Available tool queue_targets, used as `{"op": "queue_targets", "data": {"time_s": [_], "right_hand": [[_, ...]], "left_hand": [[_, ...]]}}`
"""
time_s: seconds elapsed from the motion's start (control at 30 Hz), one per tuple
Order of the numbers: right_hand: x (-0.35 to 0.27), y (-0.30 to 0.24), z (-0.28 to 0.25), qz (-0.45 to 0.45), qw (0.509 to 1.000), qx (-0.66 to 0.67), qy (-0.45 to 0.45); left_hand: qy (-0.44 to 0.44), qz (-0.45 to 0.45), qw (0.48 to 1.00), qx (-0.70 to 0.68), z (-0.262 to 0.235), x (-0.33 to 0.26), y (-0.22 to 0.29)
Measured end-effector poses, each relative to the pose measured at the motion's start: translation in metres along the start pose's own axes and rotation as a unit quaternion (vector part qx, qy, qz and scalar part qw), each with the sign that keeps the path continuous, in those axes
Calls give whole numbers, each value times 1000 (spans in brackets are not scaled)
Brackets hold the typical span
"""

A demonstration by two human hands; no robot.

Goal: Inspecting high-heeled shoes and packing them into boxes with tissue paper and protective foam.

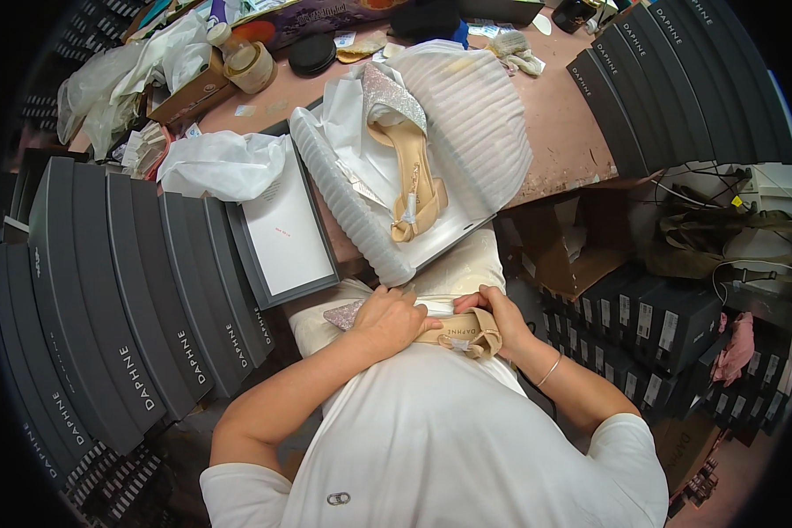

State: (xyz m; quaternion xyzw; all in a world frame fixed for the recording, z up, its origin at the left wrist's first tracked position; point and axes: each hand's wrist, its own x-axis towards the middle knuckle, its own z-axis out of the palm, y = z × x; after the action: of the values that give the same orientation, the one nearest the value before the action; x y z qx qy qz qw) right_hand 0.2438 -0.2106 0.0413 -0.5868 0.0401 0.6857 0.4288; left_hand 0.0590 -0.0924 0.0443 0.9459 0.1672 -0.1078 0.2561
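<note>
A beige sandal with a glittery pointed toe [341, 317] lies across my lap, toe to the left. My left hand [389, 321] is closed over its front part, fingers curled round the far side. At the heel end my right hand [499, 319] grips the sandal, its fingers bent by the far edge. Between the hands shows a small white piece [438, 308]; I cannot tell what it is. The matching sandal [405, 158] rests in an open shoe box [456, 239] on white tissue, beside ribbed white padding [475, 114].
An upright row of dark shoe boxes [132, 299] stands at left, near a box lid [282, 238] with white tissue [224, 165]. More boxes [642, 88] stand on the pink table [559, 141] at right. Tape rolls [249, 66] lie far back. Boxes [651, 321] are stacked below right.
</note>
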Motion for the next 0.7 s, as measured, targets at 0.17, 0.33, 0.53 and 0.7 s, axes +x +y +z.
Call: {"op": "queue_targets", "data": {"time_s": [0.17,0.33,0.53,0.7], "right_hand": [[4,4,0,2,999,20,28],[0,-2,0,13,1000,11,18],[-5,-2,-1,-13,1000,10,-1],[-7,2,2,-24,1000,0,3]], "left_hand": [[53,-24,998,11,13,0,4],[56,-50,997,-2,6,3,6],[52,-5,998,-23,-12,0,8],[40,-14,999,-29,-7,1,9]]}}
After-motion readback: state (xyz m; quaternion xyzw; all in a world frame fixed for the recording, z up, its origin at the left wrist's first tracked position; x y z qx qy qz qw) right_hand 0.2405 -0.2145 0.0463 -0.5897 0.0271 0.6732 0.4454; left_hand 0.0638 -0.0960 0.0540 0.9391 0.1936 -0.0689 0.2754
